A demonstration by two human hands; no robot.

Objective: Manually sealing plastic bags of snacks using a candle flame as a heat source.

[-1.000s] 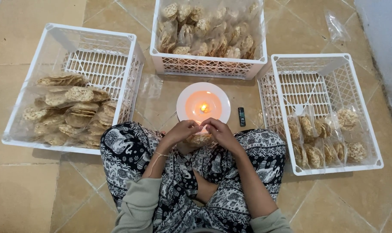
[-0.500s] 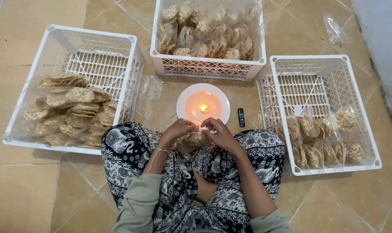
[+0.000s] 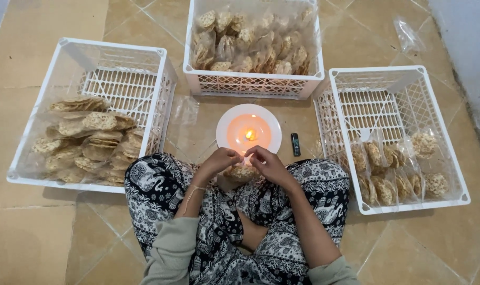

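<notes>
Sitting on tan tiled floor [image 3: 34, 237] (glossy), three white crates [image 3: 398, 100] around

We see clear plastic packets of round, pale-brown crackers on every side. One small packet [image 3: 242, 172] sits pinched between our left hand [image 3: 220, 160] and right hand [image 3: 266, 161], just before the white plate [image 3: 229, 119]. Stacked packets [image 3: 87, 140] fill the near half of the left white crate [image 3: 65, 45]; upright packets [image 3: 250, 45] crowd the far crate [image 3: 250, 84]; a row of packets [image 3: 393, 171] lines the near end of the right crate [image 3: 414, 203]. A loose empty bag [image 3: 409, 34] lies on the tiles at upper right, another [image 3: 184, 109] beside the left crate.
</notes>
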